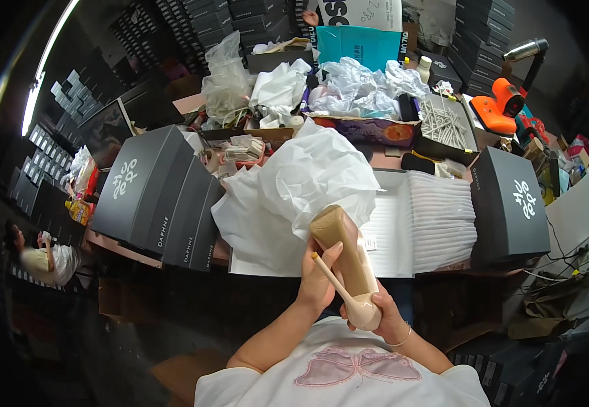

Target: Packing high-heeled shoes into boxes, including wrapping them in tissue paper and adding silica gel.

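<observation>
A beige stiletto shoe (357, 263) is turned sole up, its toe pointing away from me and its thin heel toward the left. My left hand (316, 279) grips its left side near the toe. My right hand (391, 316) is closed round the back of the shoe by the heel seat. Just beyond the toe lies crumpled white tissue paper (315, 169), spread over the left part of an open white box (391, 234). A stack of thin white padded sheets (442, 227) lies at the box's right side.
Dark lidded shoe boxes (147, 197) stand to the left and another dark box (509, 207) to the right. Behind are a tray of white sticks (442, 125), crumpled plastic (369, 88) and an orange tool (496, 108). Another person (47, 254) sits far left.
</observation>
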Tool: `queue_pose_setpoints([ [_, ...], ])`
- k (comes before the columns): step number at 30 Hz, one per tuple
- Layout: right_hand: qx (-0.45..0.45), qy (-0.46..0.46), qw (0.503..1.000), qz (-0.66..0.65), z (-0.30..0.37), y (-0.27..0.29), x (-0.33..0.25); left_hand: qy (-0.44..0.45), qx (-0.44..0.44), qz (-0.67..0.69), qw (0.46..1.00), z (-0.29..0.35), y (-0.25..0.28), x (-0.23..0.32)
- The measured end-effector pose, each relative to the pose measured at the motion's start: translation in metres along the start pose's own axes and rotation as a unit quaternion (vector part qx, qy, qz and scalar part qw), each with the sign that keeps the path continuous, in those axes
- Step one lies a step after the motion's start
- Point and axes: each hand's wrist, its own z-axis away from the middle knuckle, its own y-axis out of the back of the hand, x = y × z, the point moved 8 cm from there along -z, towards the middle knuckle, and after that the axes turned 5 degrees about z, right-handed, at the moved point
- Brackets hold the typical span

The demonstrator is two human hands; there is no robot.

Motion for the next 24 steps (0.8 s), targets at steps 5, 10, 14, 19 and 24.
queue_pose_setpoints([
  [5, -0.008, 0.001, 1.0, -0.013, -0.0021, -0.0007, 0.0023, -0.021, -0.015, -0.021, 0.999, -0.0002, 0.0052, -0.0001],
  [10, -0.012, 0.008, 1.0, 0.014, -0.002, 0.0001, 0.0044, -0.006, 0.02, -0.013, 1.0, 0.0042, -0.0041, 0.0029],
  [14, -0.018, -0.003, 1.0, -0.017, -0.0026, -0.0011, 0.0037, -0.015, 0.01, -0.012, 1.0, 0.0023, 0.0013, 0.0016],
  [19, -0.01, 0.004, 1.0, -0.023, -0.0016, 0.0006, 0.0039, -0.021, 0.003, -0.009, 1.0, 0.0027, 0.0015, 0.0006],
  [24, -0.015, 0.006, 1.0, -0.013, -0.0023, 0.0001, 0.0055, -0.007, 0.02, -0.006, 1.0, 0.002, 0.0041, -0.0005],
])
